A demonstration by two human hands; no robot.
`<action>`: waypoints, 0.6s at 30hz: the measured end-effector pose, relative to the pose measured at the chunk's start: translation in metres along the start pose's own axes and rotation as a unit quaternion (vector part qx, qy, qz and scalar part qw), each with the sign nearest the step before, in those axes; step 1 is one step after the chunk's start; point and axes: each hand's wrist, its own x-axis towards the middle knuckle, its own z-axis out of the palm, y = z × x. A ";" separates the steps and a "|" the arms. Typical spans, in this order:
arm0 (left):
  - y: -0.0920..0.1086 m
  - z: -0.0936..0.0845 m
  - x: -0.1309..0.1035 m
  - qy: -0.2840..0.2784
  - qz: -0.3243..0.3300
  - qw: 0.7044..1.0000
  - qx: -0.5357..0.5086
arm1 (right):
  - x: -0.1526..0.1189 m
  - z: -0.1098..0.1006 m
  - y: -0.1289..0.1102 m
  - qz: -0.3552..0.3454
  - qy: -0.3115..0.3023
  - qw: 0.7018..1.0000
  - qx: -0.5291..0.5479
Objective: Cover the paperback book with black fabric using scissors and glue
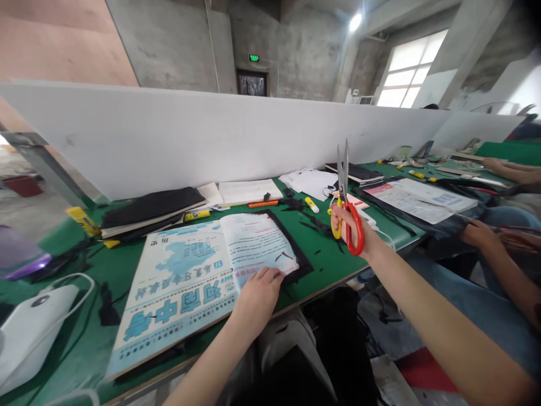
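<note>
An exercise book with a blue map cover point(180, 293) lies spread out on the green table, its white inner flap point(257, 237) folded to the right over a black sheet point(305, 256). My left hand point(260, 290) grips the near edge of that flap, fingers bent and close together; their undersides are hidden. In my right hand point(347, 223) is a pair of scissors point(344, 169) with red and yellow handles, raised above the table with the blades pointing up and slightly apart. Black scraps point(316, 225) lie on the table beyond the book.
Black-covered books point(152, 208) stand by the white partition point(211, 141). Glue sticks point(311, 204), an orange pen point(262, 203) and white paper point(310, 181) lie behind the book. At left is a white device with a cable point(42, 321). A co-worker's hand point(482, 239) touches another sheet at right.
</note>
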 end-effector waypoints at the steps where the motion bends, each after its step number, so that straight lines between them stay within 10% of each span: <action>1: 0.001 -0.002 -0.001 0.001 -0.003 1.000 0.002 | 0.000 0.004 0.000 -0.002 0.003 1.000 0.013; 18: -0.031 -0.018 -0.036 0.071 -0.079 0.994 0.023 | 0.004 0.055 0.020 -0.034 -0.037 0.998 -0.037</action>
